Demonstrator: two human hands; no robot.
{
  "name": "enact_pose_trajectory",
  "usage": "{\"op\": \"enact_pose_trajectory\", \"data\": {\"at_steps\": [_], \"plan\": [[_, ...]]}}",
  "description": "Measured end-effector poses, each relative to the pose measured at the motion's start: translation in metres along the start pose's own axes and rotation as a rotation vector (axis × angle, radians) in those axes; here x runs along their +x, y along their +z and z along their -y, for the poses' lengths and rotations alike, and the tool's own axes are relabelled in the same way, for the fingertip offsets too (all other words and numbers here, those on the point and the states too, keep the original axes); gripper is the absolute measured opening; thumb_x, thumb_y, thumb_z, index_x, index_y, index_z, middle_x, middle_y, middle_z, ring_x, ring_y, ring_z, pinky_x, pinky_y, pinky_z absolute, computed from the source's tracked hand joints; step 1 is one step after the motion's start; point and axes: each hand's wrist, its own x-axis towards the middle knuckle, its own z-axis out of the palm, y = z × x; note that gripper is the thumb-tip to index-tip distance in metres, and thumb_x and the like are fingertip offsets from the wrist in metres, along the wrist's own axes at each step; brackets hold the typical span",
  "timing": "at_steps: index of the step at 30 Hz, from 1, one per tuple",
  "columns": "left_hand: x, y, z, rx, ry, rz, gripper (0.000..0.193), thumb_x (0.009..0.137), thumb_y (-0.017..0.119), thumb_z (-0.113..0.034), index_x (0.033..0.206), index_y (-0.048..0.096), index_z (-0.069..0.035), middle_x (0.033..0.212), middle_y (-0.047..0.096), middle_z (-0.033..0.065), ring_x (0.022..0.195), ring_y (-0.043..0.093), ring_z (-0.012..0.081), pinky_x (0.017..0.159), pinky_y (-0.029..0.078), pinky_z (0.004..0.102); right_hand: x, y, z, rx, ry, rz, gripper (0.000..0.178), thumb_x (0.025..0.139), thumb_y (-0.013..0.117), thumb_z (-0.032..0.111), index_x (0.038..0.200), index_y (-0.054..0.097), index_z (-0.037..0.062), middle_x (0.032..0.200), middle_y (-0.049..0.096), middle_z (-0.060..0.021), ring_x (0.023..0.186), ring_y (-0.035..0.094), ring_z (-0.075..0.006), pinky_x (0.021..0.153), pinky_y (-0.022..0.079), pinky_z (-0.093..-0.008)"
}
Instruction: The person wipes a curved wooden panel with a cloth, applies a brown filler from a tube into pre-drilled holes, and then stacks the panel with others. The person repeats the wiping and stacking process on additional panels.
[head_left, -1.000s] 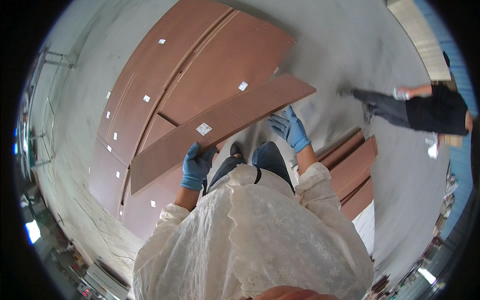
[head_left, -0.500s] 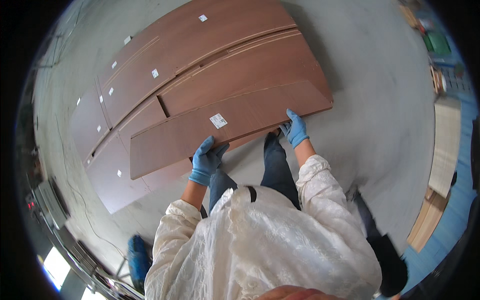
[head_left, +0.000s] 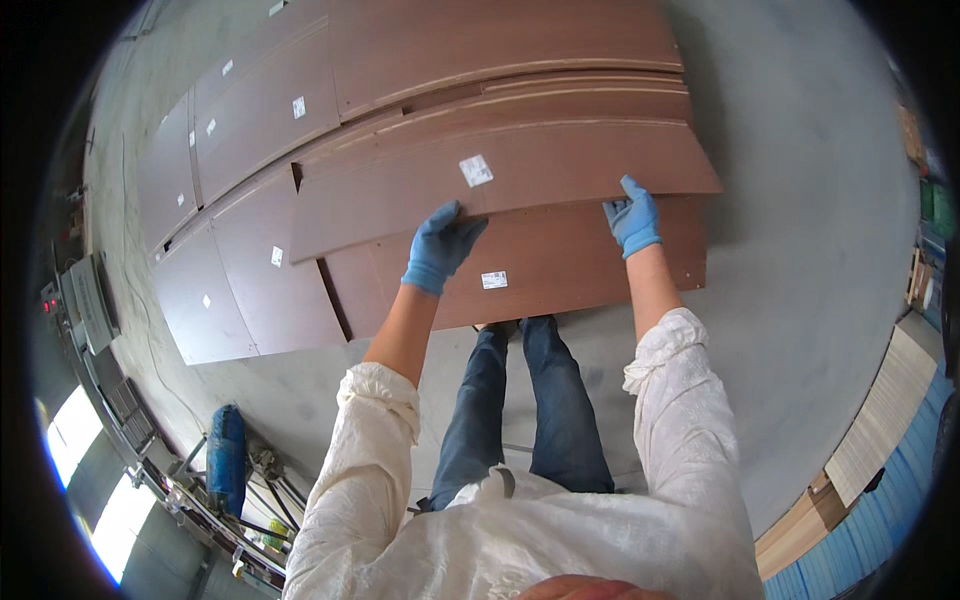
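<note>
The near edge of a long brown panel is gripped by both blue-gloved hands: the left hand curled beneath it at 7 o'clock, the right hand at 5 o'clock. Fingertips are hidden under the board. A lower panel is partly covered; further boards are cut off at 12 o'clock.

Both arms stretched forward, forearms bare below rolled white sleeves. Left hand in blue glove, fingers curled over the near edge of the brown panel. Right hand gloved too, gripping the same edge, further right.
</note>
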Motion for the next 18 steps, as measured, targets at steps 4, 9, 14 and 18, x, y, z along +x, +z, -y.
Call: {"op": "enact_pose_trajectory", "data": {"at_steps": [4,9,14,18], "plan": [[0.080,-0.015,0.008,0.050,0.039,0.020,0.007,0.092,0.069,-0.010,0.094,0.075,-0.007,0.101,0.074,0.0096,0.109,0.066,0.0333,0.112,0.048,0.0616,0.073,-0.003,-0.013,0.045,-0.027,0.036,0.037,0.092,0.075,0.015,0.128,0.064,0.0165,0.127,0.064,-0.0032,0.119,0.059,-0.0227,0.103,0.049,-0.0439],[0.163,-0.056,0.028,0.642,0.323,0.137,0.010,0.096,0.068,-0.013,0.103,0.072,-0.006,0.107,0.072,0.0093,0.110,0.065,0.0306,0.113,0.049,0.0557,0.135,-0.022,-0.018,0.078,-0.073,0.019,0.032,0.092,0.075,0.013,0.123,0.067,0.0160,0.127,0.065,-0.0015,0.119,0.058,-0.0208,0.106,0.045,-0.0443],[0.197,-0.080,0.047,0.765,0.325,0.151,0.012,0.098,0.065,-0.013,0.104,0.070,-0.005,0.111,0.071,0.0090,0.111,0.065,0.0314,0.115,0.047,0.0569,0.170,-0.034,-0.020,0.037,-0.054,0.032,0.028,0.092,0.076,0.015,0.120,0.069,0.0162,0.125,0.065,-0.0004,0.121,0.056,-0.0197,0.110,0.041,-0.0440],[0.190,-0.074,0.056,0.044,0.050,0.091,0.010,0.097,0.065,-0.011,0.104,0.070,-0.005,0.110,0.071,0.0102,0.112,0.065,0.0332,0.115,0.047,0.0589,0.185,-0.041,-0.022,0.007,-0.022,0.068,0.032,0.093,0.076,0.014,0.123,0.068,0.0165,0.129,0.063,-0.0006,0.123,0.055,-0.0195,0.111,0.041,-0.0435]]}}
